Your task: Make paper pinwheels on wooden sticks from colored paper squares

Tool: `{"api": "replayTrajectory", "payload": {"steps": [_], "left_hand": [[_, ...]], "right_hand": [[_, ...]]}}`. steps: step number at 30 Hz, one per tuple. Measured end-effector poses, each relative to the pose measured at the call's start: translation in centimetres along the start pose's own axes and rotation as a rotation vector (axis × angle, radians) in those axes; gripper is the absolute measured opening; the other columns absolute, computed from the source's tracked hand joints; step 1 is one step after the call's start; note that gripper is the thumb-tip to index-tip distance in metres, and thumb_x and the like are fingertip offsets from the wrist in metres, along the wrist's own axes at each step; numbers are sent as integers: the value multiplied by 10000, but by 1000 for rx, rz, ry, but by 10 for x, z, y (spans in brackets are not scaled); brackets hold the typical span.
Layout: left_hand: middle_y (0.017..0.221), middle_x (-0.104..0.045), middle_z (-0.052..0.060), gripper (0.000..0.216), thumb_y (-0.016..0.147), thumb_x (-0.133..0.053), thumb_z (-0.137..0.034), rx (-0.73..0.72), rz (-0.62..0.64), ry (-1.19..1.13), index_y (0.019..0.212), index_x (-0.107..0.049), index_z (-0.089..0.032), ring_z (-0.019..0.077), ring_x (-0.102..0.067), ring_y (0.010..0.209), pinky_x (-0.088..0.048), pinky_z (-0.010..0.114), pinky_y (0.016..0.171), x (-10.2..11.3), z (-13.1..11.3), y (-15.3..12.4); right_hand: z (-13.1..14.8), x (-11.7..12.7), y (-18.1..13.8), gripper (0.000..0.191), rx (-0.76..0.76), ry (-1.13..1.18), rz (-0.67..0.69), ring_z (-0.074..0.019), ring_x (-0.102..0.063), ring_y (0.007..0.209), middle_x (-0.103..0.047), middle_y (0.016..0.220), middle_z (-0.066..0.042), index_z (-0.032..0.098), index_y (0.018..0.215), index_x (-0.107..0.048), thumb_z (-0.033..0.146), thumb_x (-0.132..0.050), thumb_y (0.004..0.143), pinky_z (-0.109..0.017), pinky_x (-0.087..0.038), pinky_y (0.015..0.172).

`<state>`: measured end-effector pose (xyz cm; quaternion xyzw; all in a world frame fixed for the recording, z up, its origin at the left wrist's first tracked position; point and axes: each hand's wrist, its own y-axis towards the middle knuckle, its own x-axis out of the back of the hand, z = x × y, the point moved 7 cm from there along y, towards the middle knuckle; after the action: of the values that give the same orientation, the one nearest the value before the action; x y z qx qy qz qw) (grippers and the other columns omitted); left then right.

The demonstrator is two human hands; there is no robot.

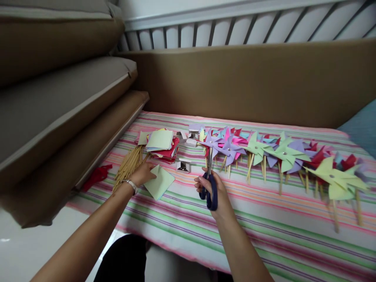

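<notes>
Now holding scissors (209, 175) by their handles in a closed right grip (221, 192), pointed away presumably for safety, while touching green paper (160, 183) on the striped cloth (182, 215) with the left grip (143, 174), impossible to tell if pinching.

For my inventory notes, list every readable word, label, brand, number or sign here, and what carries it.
None can be read.
Small white cardboard boxes, dark-blue-handled metal scissors, silver-coloured wristband: any markings are too small or blurred to read.
Pale green square paper sheet: no writing visible.
</notes>
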<state>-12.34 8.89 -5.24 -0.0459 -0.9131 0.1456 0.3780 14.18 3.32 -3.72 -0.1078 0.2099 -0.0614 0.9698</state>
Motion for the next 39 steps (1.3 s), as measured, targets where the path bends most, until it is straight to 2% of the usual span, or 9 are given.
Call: {"api": "replayTrajectory", "payload": {"steps": [3,6,10,12,14,18,22,33,39], "left_hand": [[736,-677,64,162,550,-630,-107,-26,-87,126,702,-649,-159,232,-625,692,-412,287,585,8,-10,-11],[825,-674,90,242,612,-643,-171,-69,-230,229,854,-635,-173,260,-616,800,-419,326,672,26,-31,-30],[877,-654,92,139,752,-571,-253,-358,-449,383,859,-622,-181,248,-593,881,-433,348,774,51,-77,-44],[894,-647,96,131,772,-560,-237,-494,-517,383,864,-624,-169,240,-585,906,-438,355,820,59,-92,-38],[941,-642,108,177,761,-575,-209,-557,-551,358,923,-622,-153,242,-576,952,-438,366,861,64,-97,-22],[1051,-629,119,302,718,-618,-194,-593,-485,382,1016,-614,-143,256,-544,1056,-397,390,950,61,-94,14],[1017,-652,112,329,678,-656,-222,-601,-388,403,997,-637,-143,264,-567,1012,-410,385,930,55,-93,33],[1010,-653,105,469,612,-703,-317,-515,-300,349,1037,-646,-128,244,-594,917,-457,339,823,63,-85,51],[1010,-652,91,476,616,-691,-379,-521,-284,343,1024,-657,-136,232,-592,916,-449,325,831,63,-86,49]], "right_hand": [[-1,1,1,548,-1,2,-2,-129,-602,580,-669,697,10,203,1065,-530,341,-783,600,-246,-454,535],[0,1,1,548,14,6,-10,-130,-599,580,-670,700,3,195,1064,-533,343,-783,600,-247,-450,532],[1,0,-1,538,32,7,-4,-130,-598,590,-669,722,-3,191,1084,-532,337,-770,624,-250,-452,542],[0,-1,-2,535,25,-5,6,-129,-598,592,-665,718,-1,194,1092,-527,340,-764,636,-248,-453,543],[-3,-1,-1,537,13,-15,14,-128,-597,589,-657,702,7,198,1091,-523,343,-766,634,-245,-453,541],[-6,0,3,539,7,-16,25,-125,-600,591,-650,707,14,204,1085,-517,349,-769,631,-237,-454,539],[-6,0,4,559,2,-8,26,-128,-603,593,-651,704,13,199,1094,-508,352,-771,625,-238,-454,538],[-9,-2,3,570,-16,-5,25,-128,-599,581,-647,693,15,200,1093,-514,345,-779,609,-237,-448,528],[-10,-2,4,562,-18,-15,31,-131,-599,587,-631,690,23,201,1093,-515,349,-774,617,-243,-450,534]]}}
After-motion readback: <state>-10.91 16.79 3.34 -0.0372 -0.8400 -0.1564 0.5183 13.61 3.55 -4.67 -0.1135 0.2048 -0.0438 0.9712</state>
